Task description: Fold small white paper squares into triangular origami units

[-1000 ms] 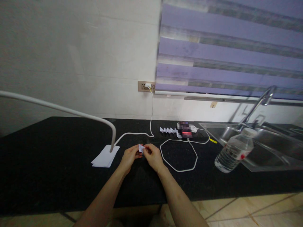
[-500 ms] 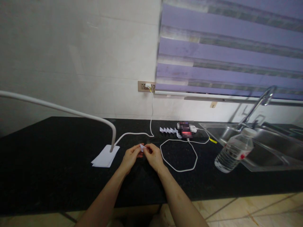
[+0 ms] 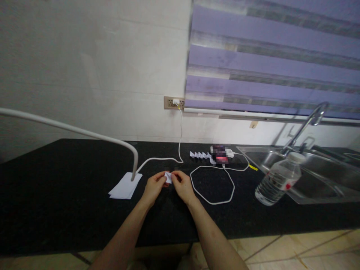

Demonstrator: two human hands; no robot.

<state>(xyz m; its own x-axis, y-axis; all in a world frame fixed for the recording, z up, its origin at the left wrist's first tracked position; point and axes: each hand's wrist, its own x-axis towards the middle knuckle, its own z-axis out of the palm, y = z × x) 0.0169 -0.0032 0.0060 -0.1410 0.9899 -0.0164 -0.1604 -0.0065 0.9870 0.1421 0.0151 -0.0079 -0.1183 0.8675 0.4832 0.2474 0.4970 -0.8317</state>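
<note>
Between my two hands is a small piece of folded white paper (image 3: 168, 177), its flat face turned up toward me. My left hand (image 3: 154, 186) pinches its left side with thumb and fingers. On the right side, my right hand (image 3: 182, 185) grips it the same way. Both hands are just above the black countertop (image 3: 84, 221). To the left lies a small stack of white paper sheets (image 3: 125, 187). Beyond my right hand, several small folded paper pieces (image 3: 200, 155) form a row.
A white cable (image 3: 212, 203) loops on the counter by a phone-like device (image 3: 221, 154), blurred out. Farther right stand a water bottle (image 3: 278, 180) and a steel sink (image 3: 309, 200) with a faucet (image 3: 306, 123). A thick white cord (image 3: 84, 131) crosses in front of the paper stack.
The folded paper has turned or opened from a narrow pointed shape to a broader, squarish face. My fingers have shifted slightly around it; everything else stays put.
</note>
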